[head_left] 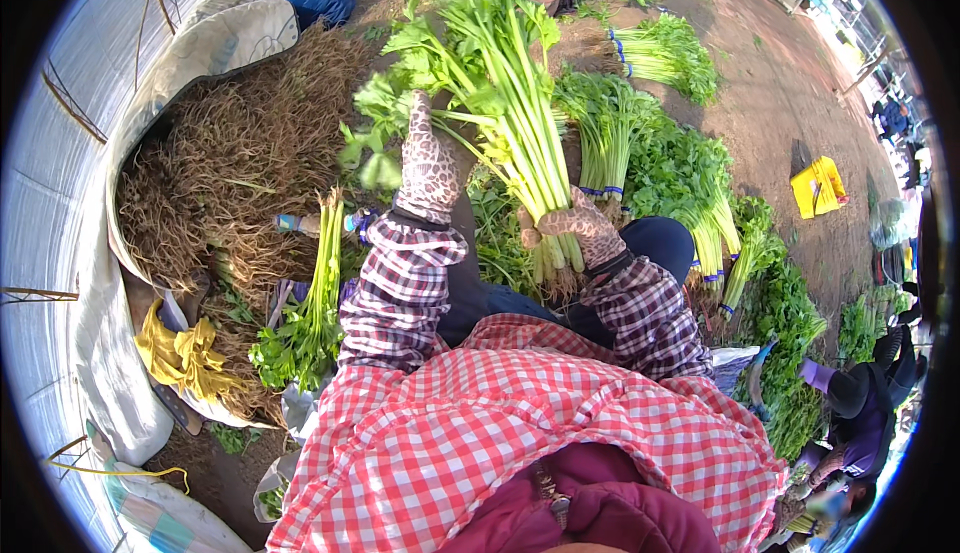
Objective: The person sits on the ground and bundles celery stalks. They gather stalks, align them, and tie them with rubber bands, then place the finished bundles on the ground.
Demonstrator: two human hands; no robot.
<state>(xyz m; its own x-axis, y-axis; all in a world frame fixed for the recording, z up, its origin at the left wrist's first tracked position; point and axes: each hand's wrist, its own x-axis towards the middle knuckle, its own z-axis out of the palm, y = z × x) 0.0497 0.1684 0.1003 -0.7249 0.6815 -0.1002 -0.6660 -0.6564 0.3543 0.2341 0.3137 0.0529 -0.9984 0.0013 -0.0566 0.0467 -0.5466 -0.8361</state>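
Observation:
My right hand (580,230), in a leopard-print glove, is closed round a bunch of celery (530,148) just above its roots. The bunch leans away from me, its green leaves at the far end and pale stalks near my palm. My left hand (428,165), in a matching glove, is at the left side of the bunch. Its fingers are pressed together on a thin outer celery stalk (462,116) that bends out to the left, with leaves hanging beyond the hand. The fingertips are partly hidden.
A large heap of brown roots (230,163) lies at left. Loose celery (318,293) rests beside my left forearm. Tied celery bundles (605,143) line the ground at right, near a yellow container (818,188). A yellow cloth (185,353) lies lower left; another person (860,413) crouches lower right.

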